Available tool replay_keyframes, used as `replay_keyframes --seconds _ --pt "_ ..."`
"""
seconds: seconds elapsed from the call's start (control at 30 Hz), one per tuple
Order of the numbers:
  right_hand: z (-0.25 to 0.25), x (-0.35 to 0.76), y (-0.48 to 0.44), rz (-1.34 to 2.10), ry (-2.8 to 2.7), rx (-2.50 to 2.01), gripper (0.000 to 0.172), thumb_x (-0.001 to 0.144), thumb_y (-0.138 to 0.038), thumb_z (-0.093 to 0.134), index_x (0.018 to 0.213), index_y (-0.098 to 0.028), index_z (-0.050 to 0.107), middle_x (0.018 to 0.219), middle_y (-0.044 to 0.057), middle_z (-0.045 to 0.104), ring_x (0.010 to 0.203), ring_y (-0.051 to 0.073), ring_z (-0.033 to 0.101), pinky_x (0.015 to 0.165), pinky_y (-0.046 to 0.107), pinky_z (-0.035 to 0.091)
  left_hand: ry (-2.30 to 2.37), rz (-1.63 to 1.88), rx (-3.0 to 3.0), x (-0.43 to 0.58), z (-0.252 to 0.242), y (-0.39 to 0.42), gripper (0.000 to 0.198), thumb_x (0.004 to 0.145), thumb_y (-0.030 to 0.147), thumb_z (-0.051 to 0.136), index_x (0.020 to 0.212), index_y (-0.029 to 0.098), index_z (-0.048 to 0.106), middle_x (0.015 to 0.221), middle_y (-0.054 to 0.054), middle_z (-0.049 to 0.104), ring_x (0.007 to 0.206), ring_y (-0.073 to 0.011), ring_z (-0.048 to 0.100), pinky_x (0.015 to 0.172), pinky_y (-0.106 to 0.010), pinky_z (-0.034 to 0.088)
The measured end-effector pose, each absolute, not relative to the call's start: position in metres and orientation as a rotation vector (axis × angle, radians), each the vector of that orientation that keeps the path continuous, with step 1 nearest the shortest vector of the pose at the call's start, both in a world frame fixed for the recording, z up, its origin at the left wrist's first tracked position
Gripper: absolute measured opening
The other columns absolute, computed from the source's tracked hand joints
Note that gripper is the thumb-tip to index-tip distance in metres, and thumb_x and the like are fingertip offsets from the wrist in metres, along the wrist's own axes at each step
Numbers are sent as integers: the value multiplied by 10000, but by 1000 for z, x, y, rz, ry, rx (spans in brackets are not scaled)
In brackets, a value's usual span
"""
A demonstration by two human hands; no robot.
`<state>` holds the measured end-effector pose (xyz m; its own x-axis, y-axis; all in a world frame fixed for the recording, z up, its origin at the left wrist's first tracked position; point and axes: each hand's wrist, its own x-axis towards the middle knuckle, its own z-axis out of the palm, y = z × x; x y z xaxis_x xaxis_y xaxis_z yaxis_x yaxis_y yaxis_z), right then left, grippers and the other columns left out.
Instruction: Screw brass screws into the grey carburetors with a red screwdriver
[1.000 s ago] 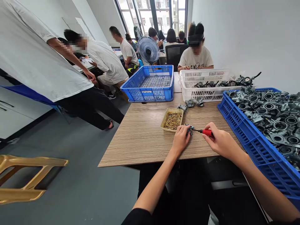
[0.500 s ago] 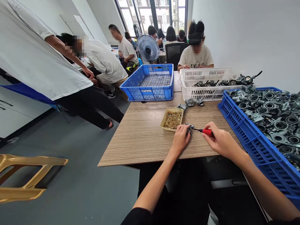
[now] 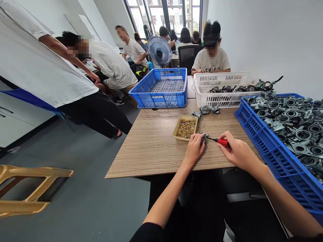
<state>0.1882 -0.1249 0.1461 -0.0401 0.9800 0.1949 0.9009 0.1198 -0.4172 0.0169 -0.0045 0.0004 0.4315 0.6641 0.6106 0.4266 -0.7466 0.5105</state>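
On the wooden table, my left hand is closed round a small grey metal part, which it partly hides. My right hand grips a screwdriver by its red handle; the dark shaft points left and its tip meets the metal part. Just behind my left hand stands a cream tray holding many small brass pieces. Several loose grey metal parts lie farther back, in front of the white crate.
A blue crate heaped with metal parts stands at the right. Behind are a white crate with several parts and another blue crate. A person sits across the table; others are at the left, near a fan.
Both hands, the metal part and the screwdriver look almost unmoved. The standing person at the left has shifted slightly left, and a seated person behind has leaned a little.
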Motion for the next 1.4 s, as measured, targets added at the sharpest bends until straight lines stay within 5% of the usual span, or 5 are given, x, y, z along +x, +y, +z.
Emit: replay_keyframes --seconds 0.73,1.0,1.4 --pt "143 190 -124 250 -1977 -1807 124 1020 -366 504 1067 -259 464 681 -29 639 550 207 638 568 266 349 944 1220 2419 16 1 -5 354 1013 188 554 1365 214 585 1218 -90 701 1192 -245 580 1097 -427 526" --pt "145 192 -124 236 -1948 -1862 142 1030 -397 485 1060 -262 454 830 34 737 725 270 740 597 288 399 952 1208 2416 16 3 -5 346 1017 198 551 1360 224 593 1211 -90 704 1187 -249 589 1088 -434 532" --pt "144 192 -123 237 -1938 -1881 146 1026 -401 488 1052 -261 455 805 29 733 720 270 737 597 289 404 948 1214 2419 16 0 -4 346 1021 202 545 1364 225 589 1210 -90 703 1184 -249 592 1090 -444 528"
